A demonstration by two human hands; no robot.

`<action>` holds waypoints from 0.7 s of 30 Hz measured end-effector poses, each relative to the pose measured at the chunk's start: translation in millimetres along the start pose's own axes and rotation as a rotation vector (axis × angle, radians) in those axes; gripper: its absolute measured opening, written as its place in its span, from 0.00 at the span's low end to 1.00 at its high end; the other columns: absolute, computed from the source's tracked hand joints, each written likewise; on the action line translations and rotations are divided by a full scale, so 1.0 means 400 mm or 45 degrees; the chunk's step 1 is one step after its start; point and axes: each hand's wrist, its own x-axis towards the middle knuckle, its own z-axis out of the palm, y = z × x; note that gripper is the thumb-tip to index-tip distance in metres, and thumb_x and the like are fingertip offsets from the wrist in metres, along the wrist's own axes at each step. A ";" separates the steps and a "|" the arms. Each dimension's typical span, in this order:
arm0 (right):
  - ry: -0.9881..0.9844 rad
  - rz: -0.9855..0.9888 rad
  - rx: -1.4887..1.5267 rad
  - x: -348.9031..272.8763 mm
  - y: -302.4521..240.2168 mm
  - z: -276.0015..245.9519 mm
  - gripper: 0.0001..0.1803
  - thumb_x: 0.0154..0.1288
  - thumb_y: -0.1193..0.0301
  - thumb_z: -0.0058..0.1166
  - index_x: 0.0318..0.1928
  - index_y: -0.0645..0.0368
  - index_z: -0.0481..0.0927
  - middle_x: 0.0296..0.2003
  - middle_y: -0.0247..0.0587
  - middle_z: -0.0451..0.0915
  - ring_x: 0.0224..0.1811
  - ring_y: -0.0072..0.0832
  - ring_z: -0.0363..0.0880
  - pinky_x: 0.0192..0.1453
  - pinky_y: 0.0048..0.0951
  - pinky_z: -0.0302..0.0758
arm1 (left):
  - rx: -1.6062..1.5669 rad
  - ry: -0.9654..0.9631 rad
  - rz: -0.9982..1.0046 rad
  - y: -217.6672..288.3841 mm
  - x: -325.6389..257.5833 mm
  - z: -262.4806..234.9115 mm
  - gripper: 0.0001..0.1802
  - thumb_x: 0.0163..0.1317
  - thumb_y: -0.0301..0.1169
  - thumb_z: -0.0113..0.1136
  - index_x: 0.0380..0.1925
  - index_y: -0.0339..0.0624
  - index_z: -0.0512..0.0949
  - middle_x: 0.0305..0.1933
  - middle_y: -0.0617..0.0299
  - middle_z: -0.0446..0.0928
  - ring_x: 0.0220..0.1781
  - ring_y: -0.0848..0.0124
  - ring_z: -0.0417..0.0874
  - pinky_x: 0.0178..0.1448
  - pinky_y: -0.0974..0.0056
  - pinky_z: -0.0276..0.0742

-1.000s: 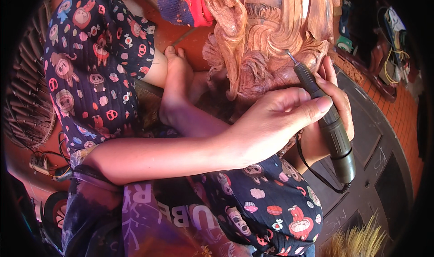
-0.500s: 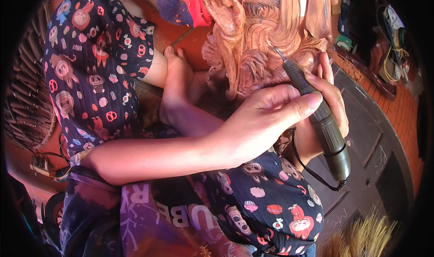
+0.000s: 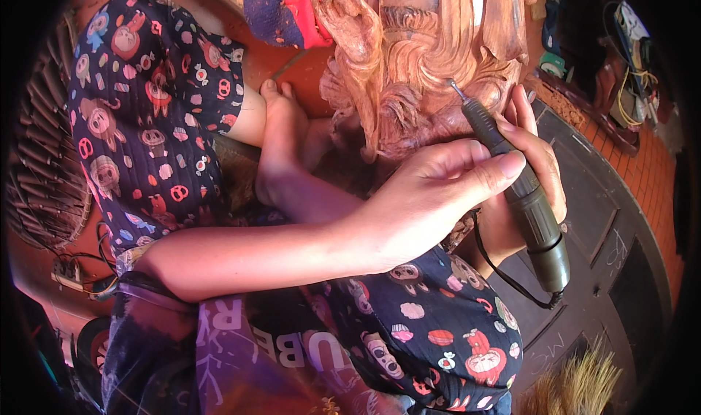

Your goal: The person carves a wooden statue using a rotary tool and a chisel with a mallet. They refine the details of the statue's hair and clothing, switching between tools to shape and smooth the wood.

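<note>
Rotary tool (image 3: 531, 216) shifted right over wooden carving (image 3: 420, 57), snugly clasped by left hand (image 3: 438, 192) and right hand (image 3: 548, 165), tip (image 3: 456, 89) beyond grip

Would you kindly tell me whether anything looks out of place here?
Only the cables look untidy, looping loosely beside the power strip at the picture's left; nothing stands out about the handheld rotary tool or carved wooden statue.

Looking like a woodcarving workshop: I'm holding a rotary tool (image 3: 537, 221), facing a carved wooden figure (image 3: 420, 61); dark rods (image 3: 45, 163) are lying massed leftward.
</note>
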 end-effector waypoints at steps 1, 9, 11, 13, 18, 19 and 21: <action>0.018 0.009 0.015 -0.001 0.002 0.004 0.18 0.45 0.75 0.68 0.38 0.73 0.81 0.32 0.51 0.83 0.40 0.39 0.85 0.63 0.56 0.72 | -0.021 0.006 -0.010 0.002 0.002 0.000 0.13 0.72 0.36 0.52 0.40 0.37 0.78 0.40 0.71 0.74 0.45 0.85 0.69 0.51 0.74 0.66; -0.020 -0.050 0.026 -0.006 -0.004 0.002 0.18 0.48 0.74 0.67 0.38 0.74 0.81 0.33 0.52 0.83 0.40 0.38 0.84 0.64 0.58 0.70 | 0.160 -0.036 -0.090 0.006 -0.015 -0.026 0.17 0.72 0.39 0.53 0.54 0.43 0.73 0.46 0.73 0.74 0.48 0.84 0.73 0.52 0.73 0.69; -0.018 -0.047 0.033 -0.004 -0.003 0.005 0.18 0.48 0.73 0.67 0.38 0.74 0.81 0.33 0.52 0.83 0.40 0.38 0.84 0.64 0.58 0.70 | 0.175 -0.045 -0.107 0.016 -0.016 -0.030 0.16 0.72 0.39 0.53 0.53 0.44 0.73 0.46 0.73 0.74 0.49 0.84 0.74 0.53 0.73 0.70; -0.020 -0.030 0.020 -0.004 -0.008 0.006 0.19 0.47 0.72 0.67 0.39 0.73 0.81 0.33 0.51 0.83 0.40 0.38 0.84 0.64 0.58 0.70 | 0.194 -0.031 -0.137 0.021 -0.018 -0.030 0.15 0.72 0.39 0.52 0.53 0.44 0.73 0.48 0.72 0.75 0.52 0.82 0.74 0.56 0.71 0.70; -0.104 -0.044 -0.042 -0.003 -0.012 0.000 0.20 0.48 0.72 0.68 0.39 0.73 0.81 0.35 0.51 0.83 0.42 0.39 0.84 0.65 0.57 0.70 | 0.263 0.079 -0.172 0.022 -0.024 -0.026 0.14 0.73 0.38 0.50 0.52 0.43 0.74 0.51 0.69 0.75 0.55 0.79 0.75 0.60 0.68 0.70; -0.110 -0.046 -0.036 -0.002 -0.014 0.002 0.19 0.48 0.72 0.68 0.39 0.73 0.81 0.36 0.51 0.83 0.42 0.39 0.84 0.65 0.57 0.69 | 0.246 0.073 -0.159 0.021 -0.025 -0.028 0.15 0.73 0.38 0.50 0.52 0.43 0.74 0.51 0.68 0.75 0.55 0.79 0.75 0.60 0.68 0.70; -0.133 -0.052 -0.003 0.001 -0.016 0.006 0.19 0.49 0.73 0.68 0.40 0.73 0.81 0.36 0.51 0.83 0.42 0.39 0.84 0.66 0.57 0.68 | 0.189 0.040 -0.100 0.013 -0.026 -0.042 0.15 0.73 0.37 0.50 0.53 0.42 0.73 0.51 0.68 0.75 0.55 0.79 0.75 0.60 0.68 0.71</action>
